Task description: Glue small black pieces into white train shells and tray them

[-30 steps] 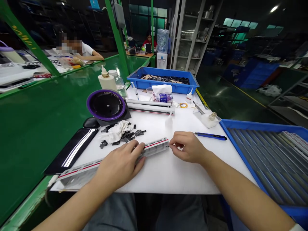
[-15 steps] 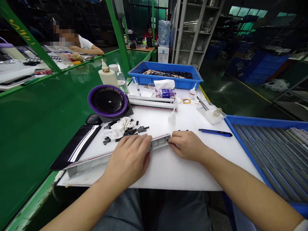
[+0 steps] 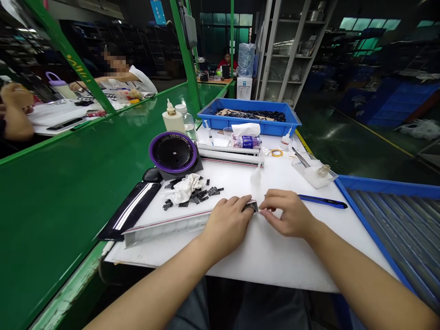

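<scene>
A long white-grey metal profile [image 3: 165, 230] with a red line along its top edge lies slantwise on the white tabletop. My left hand [image 3: 227, 225] is wrapped over it near its right end and holds it against the table. At that end, my right hand [image 3: 290, 214] has thumb and forefinger pinched together, close to the profile's tip. Whatever sits between those fingertips is too small to make out. Behind the profile lie a crumpled white cloth [image 3: 185, 189] and several small black pieces [image 3: 202, 195]. A blue utility knife [image 3: 323, 200] is just beyond my right hand.
At the back stands a blue bin [image 3: 247, 121] of black parts. A purple-rimmed round device [image 3: 173, 153], a small white squeeze bottle [image 3: 255, 176] and a clear tray [image 3: 314, 176] stand nearer. Another blue bin [image 3: 385, 185] holds long profiles at right. Co-workers sit at left and behind.
My left hand has slid along the profile to its right end. My right fingertips have come slightly off that end, still pinched. The whole view has shifted as my head turned left.
</scene>
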`<action>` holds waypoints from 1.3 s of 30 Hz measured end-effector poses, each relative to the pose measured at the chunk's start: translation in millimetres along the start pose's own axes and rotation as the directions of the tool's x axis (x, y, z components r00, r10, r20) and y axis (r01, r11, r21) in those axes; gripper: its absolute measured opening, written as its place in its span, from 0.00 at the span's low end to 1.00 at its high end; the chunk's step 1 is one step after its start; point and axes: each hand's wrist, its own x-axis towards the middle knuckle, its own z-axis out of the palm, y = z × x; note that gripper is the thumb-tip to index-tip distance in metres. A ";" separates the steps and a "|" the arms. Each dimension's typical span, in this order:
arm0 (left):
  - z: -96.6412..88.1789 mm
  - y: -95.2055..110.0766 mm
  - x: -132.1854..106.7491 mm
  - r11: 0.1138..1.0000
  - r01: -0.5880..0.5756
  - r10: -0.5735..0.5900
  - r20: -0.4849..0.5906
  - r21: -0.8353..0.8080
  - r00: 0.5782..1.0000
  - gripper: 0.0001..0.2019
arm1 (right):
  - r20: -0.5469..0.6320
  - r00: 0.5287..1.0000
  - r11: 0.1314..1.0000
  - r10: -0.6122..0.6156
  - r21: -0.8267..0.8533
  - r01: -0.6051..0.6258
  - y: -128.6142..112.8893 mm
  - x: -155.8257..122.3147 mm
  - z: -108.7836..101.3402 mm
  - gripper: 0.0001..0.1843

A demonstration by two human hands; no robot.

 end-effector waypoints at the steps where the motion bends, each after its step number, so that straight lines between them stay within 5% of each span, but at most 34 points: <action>1: -0.2 1.3 -1.5 1.000 0.004 -0.004 -0.003 0.004 1.000 0.15 | -0.116 0.992 0.999 0.042 0.029 -0.039 3.5 0.7 -2.7 0.04; 3: -1.4 2.7 -5.3 1.000 0.010 -0.010 0.003 0.019 1.000 0.14 | -0.333 0.918 0.977 0.214 0.072 -0.202 13.0 4.0 -8.4 0.03; 5: -3.1 1.9 -10.4 0.999 0.020 -0.020 0.022 0.031 1.000 0.13 | -0.390 0.811 0.899 0.436 0.152 -0.411 24.6 10.8 -14.0 0.07; 7: -5.0 -0.9 -15.9 0.998 0.047 -0.049 0.035 0.037 0.998 0.13 | -0.267 0.752 0.798 0.602 0.220 -0.561 35.7 20.8 -17.3 0.20; 9: -6.4 -4.1 -20.8 0.996 0.086 -0.087 0.036 0.031 0.996 0.13 | -0.104 0.750 0.753 0.653 0.197 -0.628 44.5 32.6 -15.6 0.31; 12: -7.1 -6.9 -25.3 0.992 0.123 -0.124 0.047 0.011 0.991 0.13 | -0.017 0.775 0.774 0.632 0.079 -0.629 53.3 47.6 -1.4 0.33; 16: -6.1 -8.5 -27.2 0.991 0.134 -0.133 0.065 -0.007 0.989 0.13 | -0.014 0.761 0.760 0.649 -0.012 -0.649 55.1 52.0 19.3 0.21; 20: -9.1 -10.9 -27.3 0.989 0.146 -0.144 0.073 -0.015 0.987 0.14 | 0.015 0.814 0.736 0.580 0.419 -0.532 36.0 41.6 5.5 0.25; 23: -11.1 -14.4 -23.9 0.982 0.179 -0.174 0.077 -0.052 0.982 0.14 | 0.032 0.858 0.570 0.512 0.735 -0.368 13.9 37.7 -17.3 0.30; 31: -5.6 -12.8 -11.6 0.962 0.255 -0.251 0.044 -0.102 0.967 0.14 | 0.040 0.875 0.430 0.482 0.859 -0.276 1.9 41.6 -23.7 0.22; 36: -4.3 -7.2 -11.8 0.963 0.260 -0.259 0.020 -0.068 0.966 0.14 | -0.013 0.810 0.413 0.586 0.865 -0.285 -1.1 48.4 -8.6 0.23; 39: -4.0 -6.2 -11.8 0.963 0.265 -0.265 0.006 -0.057 0.964 0.14 | -0.153 0.748 0.529 0.646 0.796 -0.294 -5.1 47.3 3.0 0.29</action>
